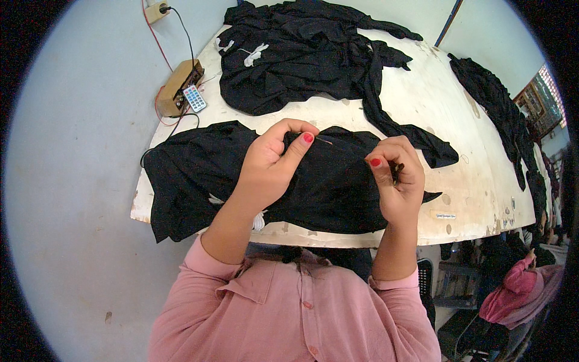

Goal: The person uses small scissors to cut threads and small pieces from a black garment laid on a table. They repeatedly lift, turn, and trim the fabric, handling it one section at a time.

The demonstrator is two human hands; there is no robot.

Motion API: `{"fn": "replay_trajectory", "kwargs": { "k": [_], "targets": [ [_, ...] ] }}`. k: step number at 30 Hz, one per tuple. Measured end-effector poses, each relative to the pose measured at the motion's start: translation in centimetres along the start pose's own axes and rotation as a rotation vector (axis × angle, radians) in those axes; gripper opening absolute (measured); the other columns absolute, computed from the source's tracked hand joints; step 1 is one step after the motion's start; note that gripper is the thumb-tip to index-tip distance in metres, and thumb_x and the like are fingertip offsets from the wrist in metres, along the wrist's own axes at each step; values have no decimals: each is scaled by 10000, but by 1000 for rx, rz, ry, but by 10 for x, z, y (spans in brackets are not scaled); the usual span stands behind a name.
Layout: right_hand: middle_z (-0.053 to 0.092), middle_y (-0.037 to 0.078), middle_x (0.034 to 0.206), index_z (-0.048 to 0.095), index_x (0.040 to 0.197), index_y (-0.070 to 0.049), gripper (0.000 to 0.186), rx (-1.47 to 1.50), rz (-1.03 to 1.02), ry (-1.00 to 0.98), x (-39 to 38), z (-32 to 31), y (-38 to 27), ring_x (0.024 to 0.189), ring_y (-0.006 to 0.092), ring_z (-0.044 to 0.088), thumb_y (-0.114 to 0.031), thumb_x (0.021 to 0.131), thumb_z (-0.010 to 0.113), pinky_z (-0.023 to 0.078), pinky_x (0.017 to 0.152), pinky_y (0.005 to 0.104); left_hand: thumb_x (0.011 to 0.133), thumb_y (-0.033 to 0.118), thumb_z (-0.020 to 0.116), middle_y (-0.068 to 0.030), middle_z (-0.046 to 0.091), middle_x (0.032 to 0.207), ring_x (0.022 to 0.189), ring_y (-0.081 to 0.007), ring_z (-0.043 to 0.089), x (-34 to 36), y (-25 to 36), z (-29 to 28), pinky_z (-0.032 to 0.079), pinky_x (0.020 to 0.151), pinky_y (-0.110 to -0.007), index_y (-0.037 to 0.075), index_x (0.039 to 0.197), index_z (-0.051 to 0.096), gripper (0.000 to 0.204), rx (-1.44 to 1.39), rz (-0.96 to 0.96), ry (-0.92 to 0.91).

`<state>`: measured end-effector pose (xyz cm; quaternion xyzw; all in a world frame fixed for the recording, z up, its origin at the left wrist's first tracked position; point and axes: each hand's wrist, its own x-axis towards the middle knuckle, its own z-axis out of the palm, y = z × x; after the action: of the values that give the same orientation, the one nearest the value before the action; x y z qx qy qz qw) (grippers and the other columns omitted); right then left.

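Above a black garment (313, 187) spread along the near edge of the white table, my left hand (271, 163) pinches a thin needle-like item (323, 140) between thumb and forefinger, pointing to the right. My right hand (395, 184) is raised to its right, fingertips pinched, with a small dark item (397, 174), too unclear to name, inside the curled fingers; thread between the hands is too fine to tell. White cords (259, 220) show at the garment's lower edge, partly behind my left forearm.
More black garments (301, 72) lie at the back and right (488, 108) of the table (458, 193). At the left are a brown box (178, 84) with wires, a remote (195, 99) and a wall socket (155, 12). A person in pink (512, 289) is at the lower right.
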<state>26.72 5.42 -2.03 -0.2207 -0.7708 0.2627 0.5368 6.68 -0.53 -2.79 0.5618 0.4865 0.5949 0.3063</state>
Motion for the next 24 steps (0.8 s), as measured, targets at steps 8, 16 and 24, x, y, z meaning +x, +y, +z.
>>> {"fn": "replay_trajectory", "kwargs": {
  "k": [8, 16, 24],
  "targets": [
    [568, 107, 939, 594, 980, -19, 222, -48, 53, -4, 0, 11, -4, 832, 194, 555, -74, 796, 704, 436, 724, 292, 967, 188, 534, -70, 647, 1027, 918, -115, 605, 1, 0, -1, 478, 830, -244, 8, 1111, 597, 239, -228, -102, -86],
    [567, 72, 835, 686, 901, -70, 276, -432, -269, 51, -2, 21, -15, 658, 190, 593, -61, 645, 786, 464, 546, 274, 918, 121, 607, -71, 644, 1095, 1012, -119, 569, -5, 11, 5, 416, 916, -247, 1, 1155, 608, 265, -374, -162, -160],
    [523, 48, 798, 610, 803, 0, 46, -64, 161, -161, -2, 13, -17, 645, 132, 478, 46, 803, 614, 365, 564, 243, 789, 77, 732, -78, 695, 981, 914, -125, 631, 0, -3, 9, 472, 824, -250, 26, 1083, 649, 310, -67, -8, -100]
  ]
}}
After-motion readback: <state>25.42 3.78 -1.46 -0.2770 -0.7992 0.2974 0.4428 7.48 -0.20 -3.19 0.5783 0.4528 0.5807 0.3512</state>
